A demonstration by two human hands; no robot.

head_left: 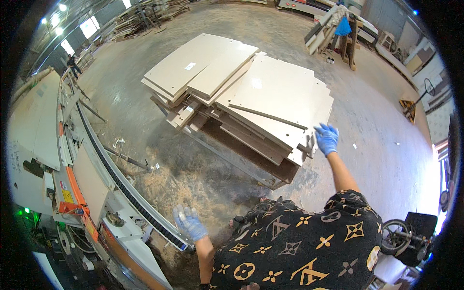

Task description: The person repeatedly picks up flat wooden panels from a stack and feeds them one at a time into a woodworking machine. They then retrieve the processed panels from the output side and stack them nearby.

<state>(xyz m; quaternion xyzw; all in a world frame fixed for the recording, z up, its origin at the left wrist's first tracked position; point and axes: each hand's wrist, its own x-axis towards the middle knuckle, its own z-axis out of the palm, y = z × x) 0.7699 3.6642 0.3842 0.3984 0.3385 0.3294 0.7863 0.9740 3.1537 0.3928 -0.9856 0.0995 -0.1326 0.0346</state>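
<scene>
My right hand (327,138), in a blue glove, is at the near right corner of a stack of pale panels (275,89). Its fingers look apart and slightly bent; whether they touch the small strip (305,149) at that corner I cannot tell. A long narrow strip (268,116) lies on the top panel. My left hand (190,221), also gloved, is held low on the left with fingers spread and nothing in it. Closest to it is the black-ridged rail (145,212) of a machine.
The machine (79,193), with orange parts and a white table, runs along my left. The stack rests on a low support (285,175). Sawdust covers parts of the floor. A pallet jack (411,108) and leaning boards (333,36) stand to the right. A person (73,65) is far off left.
</scene>
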